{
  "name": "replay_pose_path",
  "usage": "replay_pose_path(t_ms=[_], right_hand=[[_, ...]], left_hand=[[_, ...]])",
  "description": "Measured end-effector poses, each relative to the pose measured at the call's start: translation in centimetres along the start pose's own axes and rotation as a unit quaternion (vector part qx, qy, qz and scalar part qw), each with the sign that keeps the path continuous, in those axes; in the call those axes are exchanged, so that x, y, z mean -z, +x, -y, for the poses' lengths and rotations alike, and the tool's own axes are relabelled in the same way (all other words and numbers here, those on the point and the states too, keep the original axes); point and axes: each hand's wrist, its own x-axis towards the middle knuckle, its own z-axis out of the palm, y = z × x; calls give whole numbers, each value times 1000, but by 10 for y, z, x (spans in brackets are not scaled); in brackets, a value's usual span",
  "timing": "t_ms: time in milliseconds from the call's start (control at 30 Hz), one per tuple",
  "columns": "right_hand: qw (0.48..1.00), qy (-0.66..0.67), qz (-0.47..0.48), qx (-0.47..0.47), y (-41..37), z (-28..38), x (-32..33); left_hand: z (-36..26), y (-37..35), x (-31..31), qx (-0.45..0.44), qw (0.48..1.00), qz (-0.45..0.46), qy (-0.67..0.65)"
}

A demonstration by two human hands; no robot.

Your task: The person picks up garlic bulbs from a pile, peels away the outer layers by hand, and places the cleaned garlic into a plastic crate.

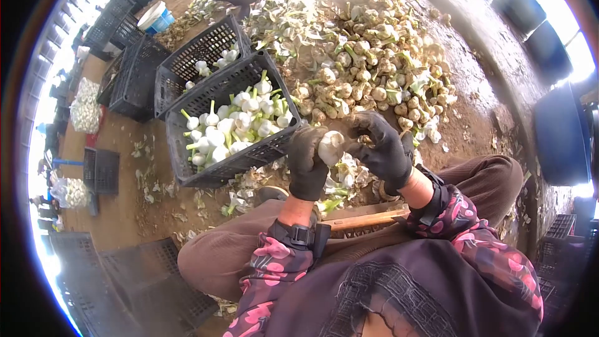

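A partly peeled garlic bulb (pixel 331 148), white on one side and brownish on the other, is gripped in my left hand (pixel 307 161). Close to its right side, my right hand (pixel 384 153) has its fingers curled in a pinch; whatever lies between them is too small to make out. Both hands wear dark gloves. Left of them stands a black plastic crate (pixel 232 168) holding many clean white garlic bulbs (pixel 240 118) with green stems. Beyond my hands lies a large heap of unpeeled garlic (pixel 368 65), brown and dirty.
A second black crate (pixel 181 65) with a few bulbs sits behind the first. Peeled skins (pixel 290 25) are piled at the far side, with more scattered on the floor. A wooden-handled piece (pixel 362 219) crosses my lap. Blue barrels (pixel 564 134) line the right wall.
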Motion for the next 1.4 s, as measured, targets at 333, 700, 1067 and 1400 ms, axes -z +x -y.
replay_pose_path(t_ms=[333,700,1067,1400], right_hand=[[953,145,105,-246,-14,-26,-26],[928,197,276,-154,17,15,-88],[865,55,443,-227,13,31,-101],[874,-47,364,-319,42,16,-1]], left_hand=[[16,-21,-26,210,961,-176,-32],[-18,-13,63,390,912,-43,-118],[-192,-198,361,228,712,-663,27],[-236,-562,563,555,476,-594,335]])
